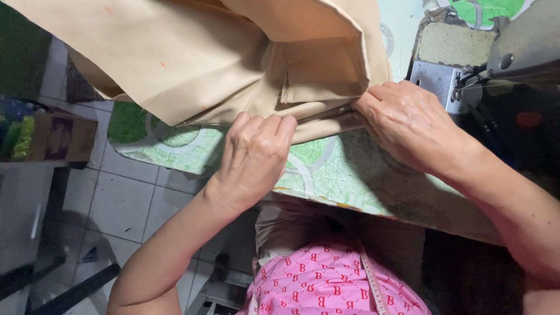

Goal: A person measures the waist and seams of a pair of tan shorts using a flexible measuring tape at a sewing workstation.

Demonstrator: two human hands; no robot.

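Left hand (255, 156) grip: fingers curled over folded edge of tan fabric (192, 58), pinching it. Right hand (408, 125) grip closed on same fold, just right of left hand. Fabric lies on table (350, 175) (green leaf-pattern cover), bulk heaped away from fold. Sewing machine (496, 64) right of fabric; fold not yet under needle, so judged: edge folded, stitching left. No containers visible.

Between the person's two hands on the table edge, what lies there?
In the head view, a folded edge of the tan fabric spans between the left hand and right hand; below it shows the green patterned table cover.
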